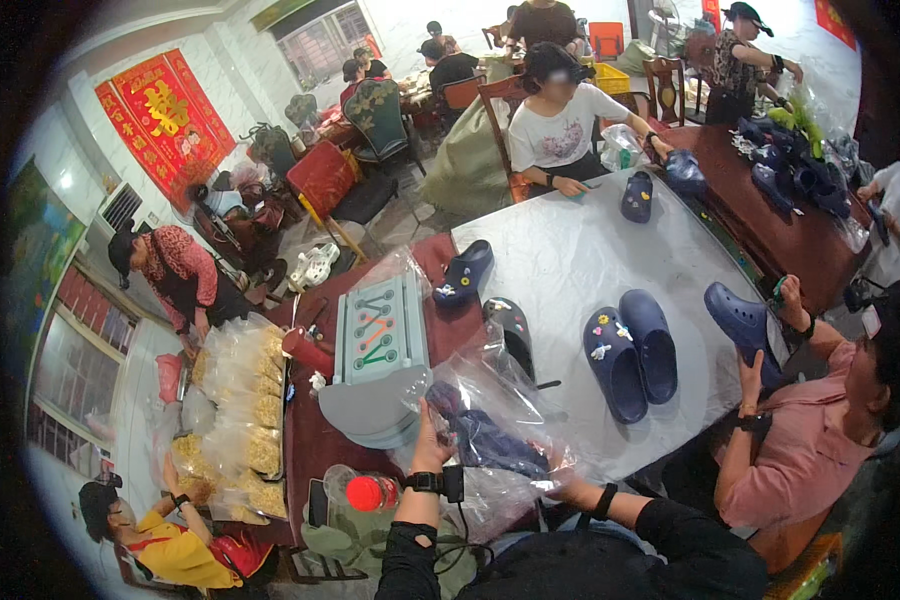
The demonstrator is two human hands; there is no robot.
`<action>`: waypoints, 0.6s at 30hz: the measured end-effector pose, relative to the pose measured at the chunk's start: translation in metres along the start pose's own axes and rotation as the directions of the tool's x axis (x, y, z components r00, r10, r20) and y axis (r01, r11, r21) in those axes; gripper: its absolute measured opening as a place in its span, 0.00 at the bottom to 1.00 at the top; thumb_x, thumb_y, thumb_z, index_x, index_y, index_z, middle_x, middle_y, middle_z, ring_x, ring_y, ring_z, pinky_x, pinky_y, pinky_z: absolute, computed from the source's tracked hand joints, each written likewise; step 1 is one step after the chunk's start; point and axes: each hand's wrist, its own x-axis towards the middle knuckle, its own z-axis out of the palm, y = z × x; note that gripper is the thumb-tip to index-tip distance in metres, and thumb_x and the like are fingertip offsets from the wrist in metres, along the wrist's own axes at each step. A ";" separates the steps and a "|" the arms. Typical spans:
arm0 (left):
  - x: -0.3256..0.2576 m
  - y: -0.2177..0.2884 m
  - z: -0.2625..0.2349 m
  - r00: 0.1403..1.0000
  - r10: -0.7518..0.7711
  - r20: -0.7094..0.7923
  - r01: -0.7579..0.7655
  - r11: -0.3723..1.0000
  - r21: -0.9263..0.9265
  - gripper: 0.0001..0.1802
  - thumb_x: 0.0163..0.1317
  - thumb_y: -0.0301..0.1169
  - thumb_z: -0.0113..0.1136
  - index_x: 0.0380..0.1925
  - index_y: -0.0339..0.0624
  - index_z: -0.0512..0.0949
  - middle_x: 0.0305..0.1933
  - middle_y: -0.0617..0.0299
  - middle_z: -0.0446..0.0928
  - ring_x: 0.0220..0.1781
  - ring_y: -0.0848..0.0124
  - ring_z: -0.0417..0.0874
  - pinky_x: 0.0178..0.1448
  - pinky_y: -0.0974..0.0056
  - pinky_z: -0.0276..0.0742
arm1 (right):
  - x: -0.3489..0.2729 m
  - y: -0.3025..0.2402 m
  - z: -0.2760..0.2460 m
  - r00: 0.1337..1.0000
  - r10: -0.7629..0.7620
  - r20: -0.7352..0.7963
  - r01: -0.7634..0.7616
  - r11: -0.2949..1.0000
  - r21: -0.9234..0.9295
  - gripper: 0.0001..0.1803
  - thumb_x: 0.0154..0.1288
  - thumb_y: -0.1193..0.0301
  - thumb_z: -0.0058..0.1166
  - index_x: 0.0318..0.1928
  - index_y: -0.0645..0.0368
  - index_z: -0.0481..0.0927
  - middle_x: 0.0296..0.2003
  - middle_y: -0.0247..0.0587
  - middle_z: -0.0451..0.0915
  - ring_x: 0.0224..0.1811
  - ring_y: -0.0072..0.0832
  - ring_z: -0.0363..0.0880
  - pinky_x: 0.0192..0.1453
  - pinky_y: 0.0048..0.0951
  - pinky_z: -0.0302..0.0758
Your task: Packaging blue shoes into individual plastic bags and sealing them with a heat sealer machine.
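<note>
In front of me, at the near edge of the table, is a clear plastic bag with a pair of dark navy clogs inside. My left hand grips the bag's left side. At its lower right end, my right hand has hold of the plastic, its fingers partly behind the film. Just beyond the bag lies a dark clog with charms, and farther off a navy clog. A navy pair, one clog with charms, rests on the white tabletop.
A grey bench sealer stands left of the bag, near a red-lidded jar. At right, a person in pink holds a navy clog. Across the table sits a person in white. Filled clear bags crowd the left table.
</note>
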 end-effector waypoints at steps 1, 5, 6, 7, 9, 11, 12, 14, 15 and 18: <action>0.005 -0.002 -0.005 0.998 -0.017 -0.062 0.017 1.000 0.010 0.37 0.42 0.72 0.53 0.39 0.53 0.74 0.25 0.71 0.70 0.29 0.70 0.71 0.32 0.63 0.68 | 0.005 -0.014 -0.007 1.000 0.011 -0.006 -0.010 0.993 0.114 0.41 0.46 0.70 0.58 0.63 0.55 0.57 0.57 0.51 0.66 0.58 0.47 0.66 0.56 0.38 0.67; 0.007 -0.007 -0.012 0.999 -0.040 0.029 0.038 0.998 0.041 0.40 0.43 0.71 0.54 0.44 0.49 0.72 0.31 0.69 0.70 0.32 0.71 0.72 0.31 0.65 0.70 | -0.001 -0.013 0.002 0.996 -0.080 0.030 0.078 0.993 0.086 0.35 0.48 0.71 0.58 0.57 0.65 0.60 0.58 0.53 0.63 0.61 0.43 0.62 0.62 0.35 0.63; 0.022 -0.016 -0.032 0.999 -0.024 -0.025 0.026 0.996 0.086 0.41 0.44 0.70 0.54 0.44 0.47 0.72 0.33 0.67 0.70 0.33 0.72 0.73 0.30 0.66 0.71 | -0.001 -0.019 0.006 0.995 -0.094 0.040 0.091 0.992 0.088 0.35 0.48 0.71 0.58 0.57 0.65 0.60 0.58 0.53 0.63 0.61 0.43 0.62 0.62 0.35 0.63; 0.023 -0.017 -0.032 0.997 -0.020 -0.070 0.030 0.989 0.146 0.41 0.44 0.70 0.54 0.44 0.45 0.71 0.35 0.65 0.70 0.34 0.72 0.73 0.28 0.67 0.72 | -0.004 -0.020 0.013 0.999 -0.022 0.040 0.021 0.999 0.046 0.33 0.49 0.72 0.57 0.57 0.64 0.60 0.56 0.52 0.65 0.59 0.43 0.65 0.60 0.35 0.65; 0.005 -0.022 -0.013 0.994 0.012 -0.107 0.008 0.983 0.185 0.40 0.45 0.70 0.52 0.43 0.46 0.71 0.34 0.65 0.70 0.31 0.72 0.73 0.25 0.67 0.70 | -0.010 -0.015 0.026 0.997 0.069 0.022 -0.069 0.998 0.004 0.32 0.50 0.72 0.56 0.56 0.64 0.61 0.54 0.51 0.67 0.57 0.43 0.68 0.58 0.35 0.67; -0.005 -0.022 -0.012 0.987 0.056 -0.152 -0.022 0.976 0.217 0.40 0.45 0.71 0.51 0.43 0.47 0.70 0.34 0.64 0.71 0.28 0.73 0.73 0.22 0.68 0.69 | -0.012 -0.011 0.038 0.988 0.156 -0.001 -0.155 0.981 0.117 0.30 0.52 0.72 0.55 0.56 0.62 0.62 0.50 0.52 0.71 0.53 0.45 0.71 0.55 0.38 0.68; 0.001 -0.025 -0.032 0.992 0.044 -0.123 -0.029 0.992 0.122 0.44 0.46 0.72 0.47 0.49 0.47 0.69 0.40 0.63 0.73 0.38 0.67 0.73 0.31 0.64 0.70 | -0.008 -0.023 0.032 0.988 0.153 0.011 -0.153 0.981 0.120 0.30 0.52 0.72 0.55 0.56 0.62 0.62 0.50 0.52 0.71 0.53 0.45 0.71 0.55 0.38 0.68; -0.002 -0.032 -0.042 0.995 0.012 -0.096 -0.008 0.999 0.032 0.48 0.47 0.74 0.42 0.56 0.46 0.67 0.46 0.61 0.75 0.47 0.62 0.74 0.40 0.60 0.71 | 0.000 -0.050 0.010 0.964 0.264 0.008 -0.265 0.964 0.039 0.29 0.53 0.71 0.53 0.57 0.59 0.62 0.46 0.54 0.72 0.47 0.48 0.73 0.50 0.40 0.71; -0.024 -0.031 -0.027 1.000 -0.015 0.007 0.014 0.992 0.123 0.46 0.48 0.73 0.42 0.57 0.49 0.66 0.46 0.61 0.75 0.48 0.61 0.74 0.41 0.58 0.72 | -0.006 -0.026 0.023 0.956 0.293 -0.010 -0.292 0.954 0.073 0.29 0.53 0.70 0.53 0.57 0.56 0.62 0.44 0.57 0.73 0.41 0.50 0.75 0.43 0.41 0.73; -0.035 -0.059 -0.036 1.000 -0.027 -0.003 0.027 0.949 0.315 0.35 0.54 0.68 0.42 0.47 0.53 0.72 0.35 0.65 0.76 0.34 0.69 0.78 0.32 0.58 0.76 | 0.010 -0.055 0.018 0.960 0.251 -0.128 -0.227 0.958 0.174 0.33 0.50 0.68 0.57 0.57 0.63 0.61 0.41 0.56 0.73 0.44 0.48 0.73 0.50 0.41 0.68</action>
